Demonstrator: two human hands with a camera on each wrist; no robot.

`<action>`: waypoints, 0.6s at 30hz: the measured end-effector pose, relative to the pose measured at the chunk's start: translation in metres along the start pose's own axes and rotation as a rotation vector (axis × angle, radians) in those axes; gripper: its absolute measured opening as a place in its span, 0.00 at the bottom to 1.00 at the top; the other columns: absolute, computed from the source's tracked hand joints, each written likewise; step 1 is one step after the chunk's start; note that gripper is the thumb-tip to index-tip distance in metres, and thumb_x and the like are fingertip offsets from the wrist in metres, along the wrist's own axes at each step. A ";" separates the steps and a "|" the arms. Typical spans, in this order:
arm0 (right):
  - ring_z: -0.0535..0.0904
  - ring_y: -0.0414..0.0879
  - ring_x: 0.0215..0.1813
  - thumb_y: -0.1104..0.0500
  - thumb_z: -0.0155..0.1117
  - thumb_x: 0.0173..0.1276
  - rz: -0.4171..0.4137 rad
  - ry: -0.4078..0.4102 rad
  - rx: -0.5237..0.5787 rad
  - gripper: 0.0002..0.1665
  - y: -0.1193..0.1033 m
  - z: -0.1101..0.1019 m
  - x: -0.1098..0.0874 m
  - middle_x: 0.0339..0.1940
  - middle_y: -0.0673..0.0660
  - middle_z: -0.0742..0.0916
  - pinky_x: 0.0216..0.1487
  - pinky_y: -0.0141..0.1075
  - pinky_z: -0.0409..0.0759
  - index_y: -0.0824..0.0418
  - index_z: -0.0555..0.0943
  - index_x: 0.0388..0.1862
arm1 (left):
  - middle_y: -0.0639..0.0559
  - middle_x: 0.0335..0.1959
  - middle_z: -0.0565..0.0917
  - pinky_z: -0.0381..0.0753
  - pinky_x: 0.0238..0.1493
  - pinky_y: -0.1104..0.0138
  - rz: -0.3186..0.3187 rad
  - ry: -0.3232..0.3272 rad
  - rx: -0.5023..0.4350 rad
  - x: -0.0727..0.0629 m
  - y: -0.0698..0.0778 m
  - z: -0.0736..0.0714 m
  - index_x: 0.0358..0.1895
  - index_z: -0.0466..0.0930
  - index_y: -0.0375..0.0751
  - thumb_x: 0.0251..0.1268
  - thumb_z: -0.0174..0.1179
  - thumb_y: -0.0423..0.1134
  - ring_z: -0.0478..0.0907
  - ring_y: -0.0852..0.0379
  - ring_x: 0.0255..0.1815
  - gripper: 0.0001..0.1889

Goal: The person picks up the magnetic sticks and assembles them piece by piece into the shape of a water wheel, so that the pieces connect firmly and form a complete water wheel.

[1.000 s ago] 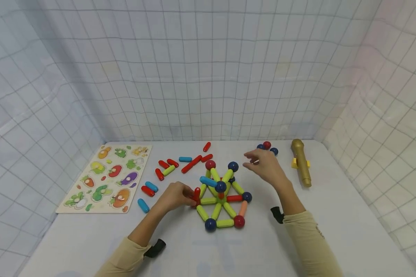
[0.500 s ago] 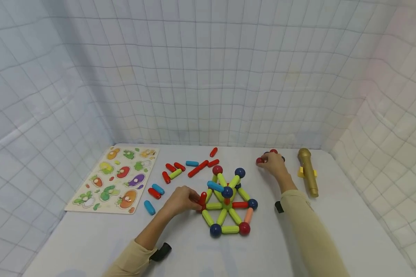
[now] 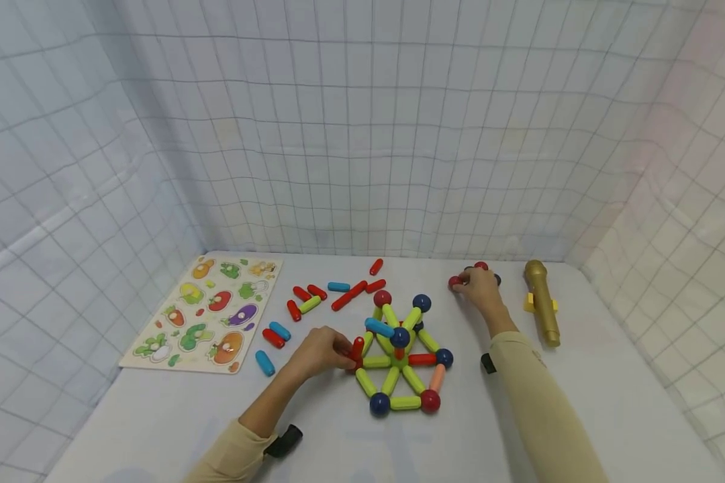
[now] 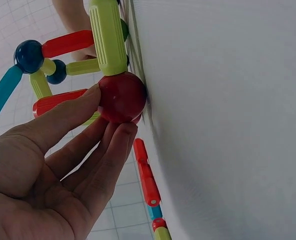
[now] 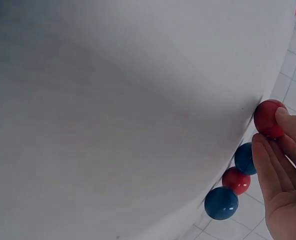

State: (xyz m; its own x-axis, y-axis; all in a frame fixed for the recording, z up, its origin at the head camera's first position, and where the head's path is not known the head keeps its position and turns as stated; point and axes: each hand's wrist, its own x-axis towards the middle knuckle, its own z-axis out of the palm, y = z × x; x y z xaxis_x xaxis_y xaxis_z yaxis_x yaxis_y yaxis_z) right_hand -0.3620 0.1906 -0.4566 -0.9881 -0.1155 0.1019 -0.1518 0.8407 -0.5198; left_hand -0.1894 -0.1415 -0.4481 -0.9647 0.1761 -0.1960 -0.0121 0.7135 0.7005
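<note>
My left hand pinches a red ball at the left corner of a ball-and-stick structure. Yellow-green sticks form its wheel-like base, with blue and red balls at the joints. A red stick stands up from the held ball. Above the centre, a blue ball carries a light-blue stick pointing left. Farther back on the right, my right hand holds a loose red ball between thumb and fingers. Beside it lie blue balls and another red ball.
Several loose red, blue and yellow-green sticks lie left of and behind the structure. A vegetable picture board lies at the far left. At the right is a gold microphone-shaped toy with yellow parts beside it. Gridded sheeting walls the table.
The right hand has moved back to the loose balls and taken hold of a red one. The left hand has kept its hold on the structure's corner ball. The head view has shifted slightly.
</note>
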 end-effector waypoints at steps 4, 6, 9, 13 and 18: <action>0.78 0.60 0.54 0.57 0.68 0.65 0.041 0.007 0.083 0.22 0.000 -0.002 -0.003 0.49 0.67 0.87 0.53 0.49 0.80 0.69 0.82 0.54 | 0.52 0.36 0.87 0.83 0.41 0.65 0.001 -0.002 0.012 0.001 0.000 -0.001 0.43 0.87 0.40 0.53 0.73 0.38 0.78 0.58 0.36 0.14; 0.76 0.61 0.56 0.56 0.68 0.64 0.053 0.020 0.117 0.22 0.000 -0.003 -0.004 0.49 0.67 0.87 0.53 0.49 0.79 0.69 0.82 0.53 | 0.52 0.36 0.88 0.83 0.41 0.65 0.005 0.000 0.024 0.001 0.001 -0.003 0.43 0.87 0.39 0.53 0.73 0.38 0.78 0.58 0.36 0.14; 0.75 0.62 0.57 0.55 0.68 0.64 0.042 0.047 0.145 0.23 0.001 -0.005 -0.008 0.50 0.67 0.87 0.53 0.50 0.78 0.68 0.83 0.53 | 0.51 0.36 0.88 0.83 0.41 0.65 0.006 0.003 0.041 0.002 0.003 -0.004 0.43 0.87 0.39 0.53 0.73 0.38 0.78 0.58 0.36 0.14; 0.81 0.60 0.53 0.54 0.69 0.63 0.017 0.080 0.188 0.23 -0.004 -0.009 -0.019 0.50 0.66 0.87 0.51 0.48 0.82 0.67 0.83 0.53 | 0.51 0.36 0.88 0.83 0.41 0.64 0.001 0.001 0.053 0.002 0.003 -0.003 0.44 0.87 0.39 0.53 0.73 0.38 0.78 0.58 0.36 0.14; 0.86 0.57 0.49 0.52 0.70 0.63 -0.034 0.147 0.235 0.23 -0.021 -0.019 -0.038 0.47 0.65 0.88 0.46 0.47 0.85 0.66 0.84 0.51 | 0.52 0.36 0.88 0.83 0.41 0.65 -0.004 -0.008 0.043 0.002 0.002 -0.001 0.44 0.87 0.39 0.53 0.73 0.38 0.78 0.58 0.36 0.14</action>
State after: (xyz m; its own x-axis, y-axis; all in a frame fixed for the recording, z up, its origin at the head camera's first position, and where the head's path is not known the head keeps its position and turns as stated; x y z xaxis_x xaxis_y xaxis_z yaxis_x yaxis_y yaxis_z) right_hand -0.3208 0.1875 -0.4337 -0.9705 -0.0494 0.2358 -0.2039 0.6899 -0.6946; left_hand -0.1918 -0.1404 -0.4464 -0.9624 0.1789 -0.2042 -0.0039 0.7429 0.6694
